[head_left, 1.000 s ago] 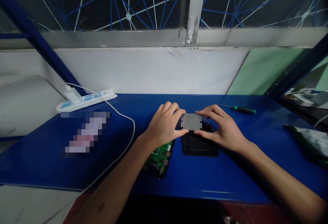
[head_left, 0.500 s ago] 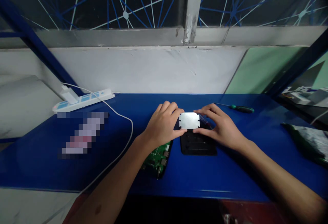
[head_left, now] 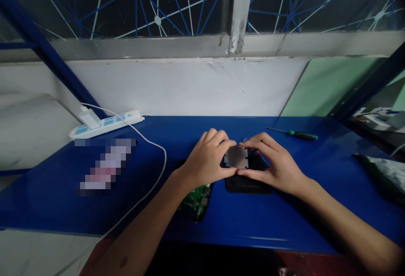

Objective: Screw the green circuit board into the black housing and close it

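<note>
A small grey metal plate [head_left: 236, 157] with notched edges is held between my two hands, its flat face toward me. My left hand [head_left: 207, 158] pinches its left side between thumb and fingers. On the other side my right hand [head_left: 274, 162] grips it by the top and bottom edges. Beneath the plate lies a black plastic cover [head_left: 248, 184] on the blue table, partly hidden by my fingers. A green circuit board [head_left: 198, 198] with metal ports sits under my left wrist, much of it covered. Behind my right fingers, a thin reddish and clear tool [head_left: 260, 156] shows only in part.
A green-and-black screwdriver [head_left: 302, 135] lies at the back right of the blue table [head_left: 253, 225]. To the left are a white power strip [head_left: 107, 123], its cable [head_left: 161, 170] and a blurred-out item [head_left: 107, 164]. A silvery bag [head_left: 384, 175] rests at the right edge.
The metal plate has moved slightly down and tilted, so its bright face now looks darker. Both hands have closed in nearer each other around it.
</note>
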`<move>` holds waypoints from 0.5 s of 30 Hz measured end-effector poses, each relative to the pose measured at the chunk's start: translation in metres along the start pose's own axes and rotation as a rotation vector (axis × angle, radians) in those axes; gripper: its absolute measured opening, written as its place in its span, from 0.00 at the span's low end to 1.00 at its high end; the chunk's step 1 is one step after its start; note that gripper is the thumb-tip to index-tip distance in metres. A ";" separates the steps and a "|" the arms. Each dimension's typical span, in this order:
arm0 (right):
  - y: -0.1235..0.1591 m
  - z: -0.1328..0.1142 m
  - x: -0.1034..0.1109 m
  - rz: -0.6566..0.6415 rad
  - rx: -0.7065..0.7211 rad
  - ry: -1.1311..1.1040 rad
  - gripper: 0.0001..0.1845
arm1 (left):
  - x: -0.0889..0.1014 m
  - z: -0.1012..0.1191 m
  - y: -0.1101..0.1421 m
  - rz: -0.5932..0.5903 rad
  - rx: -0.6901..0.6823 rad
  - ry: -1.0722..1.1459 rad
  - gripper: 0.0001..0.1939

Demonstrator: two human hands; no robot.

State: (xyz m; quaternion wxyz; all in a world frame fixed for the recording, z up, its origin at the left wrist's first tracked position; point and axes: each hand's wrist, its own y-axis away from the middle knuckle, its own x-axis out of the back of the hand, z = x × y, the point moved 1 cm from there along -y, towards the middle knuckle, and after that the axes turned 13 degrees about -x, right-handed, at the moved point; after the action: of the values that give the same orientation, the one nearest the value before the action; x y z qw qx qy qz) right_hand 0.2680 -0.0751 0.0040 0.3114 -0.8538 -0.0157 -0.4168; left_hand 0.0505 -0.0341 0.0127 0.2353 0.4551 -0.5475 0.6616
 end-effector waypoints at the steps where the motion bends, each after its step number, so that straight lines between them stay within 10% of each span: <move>1: 0.000 -0.001 0.000 0.004 0.002 -0.006 0.30 | 0.000 0.001 0.000 0.010 0.003 0.021 0.25; 10: -0.002 0.005 0.000 -0.078 -0.090 -0.051 0.49 | 0.007 0.004 -0.003 0.110 0.072 0.228 0.28; 15: 0.000 0.002 -0.008 -0.087 -0.076 -0.127 0.33 | 0.007 0.007 -0.003 0.117 0.049 0.307 0.32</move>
State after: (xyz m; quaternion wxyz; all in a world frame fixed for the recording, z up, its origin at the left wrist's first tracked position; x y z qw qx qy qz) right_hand 0.2642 -0.0717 -0.0026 0.2586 -0.8884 -0.0566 -0.3751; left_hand 0.0523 -0.0407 0.0202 0.2659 0.3217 -0.5144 0.7492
